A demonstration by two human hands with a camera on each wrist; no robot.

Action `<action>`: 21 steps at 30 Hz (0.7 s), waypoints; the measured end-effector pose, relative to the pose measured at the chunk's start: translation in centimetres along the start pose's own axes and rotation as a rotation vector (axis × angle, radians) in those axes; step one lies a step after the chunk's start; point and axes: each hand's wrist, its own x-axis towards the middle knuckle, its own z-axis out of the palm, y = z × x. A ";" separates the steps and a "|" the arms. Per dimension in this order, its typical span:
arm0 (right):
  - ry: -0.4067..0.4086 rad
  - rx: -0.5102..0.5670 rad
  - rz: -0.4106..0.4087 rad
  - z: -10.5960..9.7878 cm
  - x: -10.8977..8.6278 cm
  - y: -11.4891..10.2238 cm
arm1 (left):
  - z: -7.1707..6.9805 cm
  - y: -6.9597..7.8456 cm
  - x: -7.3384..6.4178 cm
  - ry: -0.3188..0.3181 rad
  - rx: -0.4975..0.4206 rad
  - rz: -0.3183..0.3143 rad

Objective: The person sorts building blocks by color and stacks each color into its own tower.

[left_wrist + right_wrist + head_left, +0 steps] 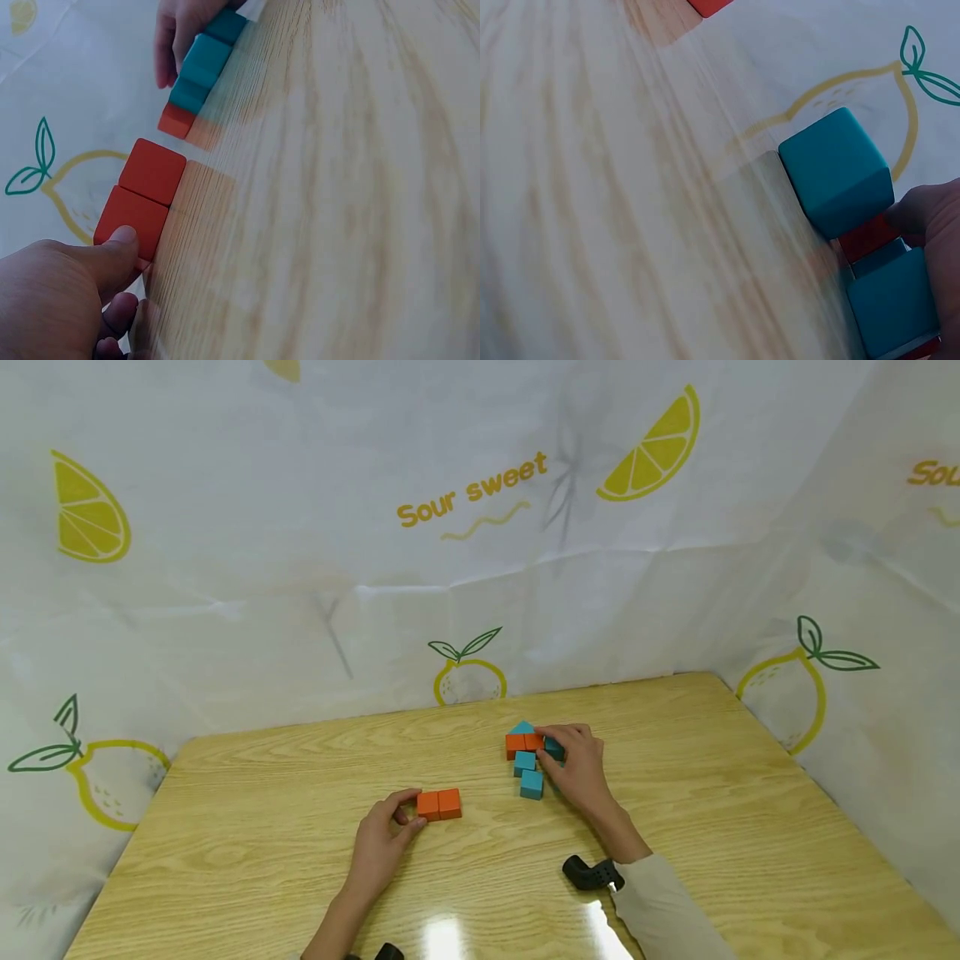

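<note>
On the left, two orange cubes stand side by side; my left hand (pixel 377 850) pinches the left cube (pixel 427 805) between thumb and forefinger. The other cube (pixel 450 803) sits against its right side. Farther back, my right hand (pixel 585 774) has thumb and forefinger around the right-hand orange cube (pixel 534 742) of a second pair. Its neighbour, another orange cube (pixel 515 747), stands flush on the left. Behind this pair shows a teal triangular block (pixel 522 727). A dark teal cube (pixel 554 749) lies partly hidden under the right hand.
Two teal cubes, one farther (pixel 525 763) and one nearer (pixel 532 784), stand in front of the right-hand pair. Everything rests on a wood-grain table (pixel 262 827). A white lemon-print sheet (pixel 300 635) hangs along its back and sides.
</note>
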 end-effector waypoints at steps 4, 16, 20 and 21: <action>-0.036 -0.031 0.020 0.0 0.1 -0.1 | 0.0 0.0 0.0 0.006 -0.004 0.005; -0.105 -0.082 0.064 -0.7 0.3 -0.4 | 0.1 -0.1 0.1 0.003 0.000 0.019; -0.122 -0.083 0.044 -0.9 0.5 -0.2 | 0.0 -0.1 0.1 0.003 -0.006 0.017; -0.125 -0.081 0.036 -1.0 0.5 -0.2 | 0.0 0.0 0.1 0.004 -0.009 0.017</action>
